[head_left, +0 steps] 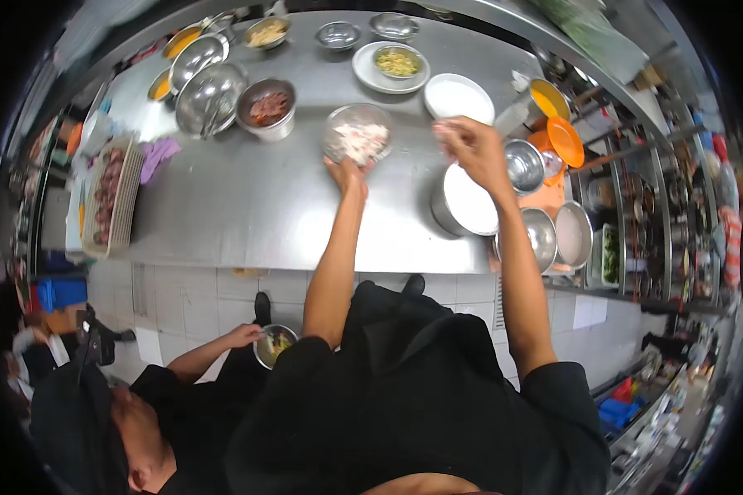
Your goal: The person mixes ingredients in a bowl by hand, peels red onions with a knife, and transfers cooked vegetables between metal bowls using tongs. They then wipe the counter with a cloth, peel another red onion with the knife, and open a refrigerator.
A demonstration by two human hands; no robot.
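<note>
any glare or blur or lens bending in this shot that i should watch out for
In the head view, glare whitens patches of the steel table; in the head view, the right hand looks slightly soft at the fingertips; in the head view, wide-angle distortion bows the shelf edges, with black corners all round.

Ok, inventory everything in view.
Table: one, silver, centre
Bowl of pale food: one, silvery, centre
Pot of reddish food: one, silver, further left
Basket: one, cream, left end
Cloth: one, purple, beside basket
Plates: two, white, far side
Bowl of yellowish strips: one, silvery, on plate
Tub: one, white, right of centre
Container: one, orange, right end
Other metal bowls: several, silver, table edges
Co-worker's bowl: one, silvery, lower left
Co-worker's hand: one, bare, on that bowl
Shelf items: uncountable, mixed, right edge
Left hand: one, bare, holding central bowl
Right hand: one, bare, above table
</note>
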